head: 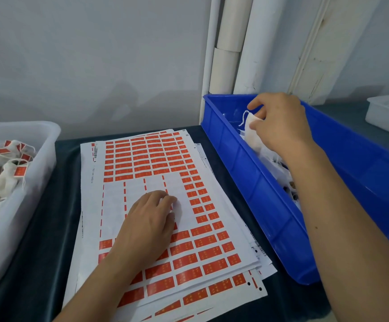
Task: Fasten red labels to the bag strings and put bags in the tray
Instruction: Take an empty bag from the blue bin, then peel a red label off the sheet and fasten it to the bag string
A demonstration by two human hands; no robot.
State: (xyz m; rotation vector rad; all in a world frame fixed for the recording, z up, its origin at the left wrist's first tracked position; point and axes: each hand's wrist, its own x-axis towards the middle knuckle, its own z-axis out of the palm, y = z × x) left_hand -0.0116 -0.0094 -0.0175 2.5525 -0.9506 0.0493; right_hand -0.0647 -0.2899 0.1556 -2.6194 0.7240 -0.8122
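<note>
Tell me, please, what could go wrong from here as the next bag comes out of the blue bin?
The right hand pinches one white bag above the heap in the blue bin; loose strings could snag and drag out extras. The left hand rests on the loosely stacked label sheets, which could slide, misaligning the next red label.

The bin (pixel 270 205) at three o'clock is bright blue, with white bags (pixel 253 135) inside. The sheets (pixel 165 205) in the middle are white with rows of red labels (pixel 142 156). The tray (pixel 14 205) at nine o'clock is see-through white. The table (pixel 49 252) is dark.
</note>
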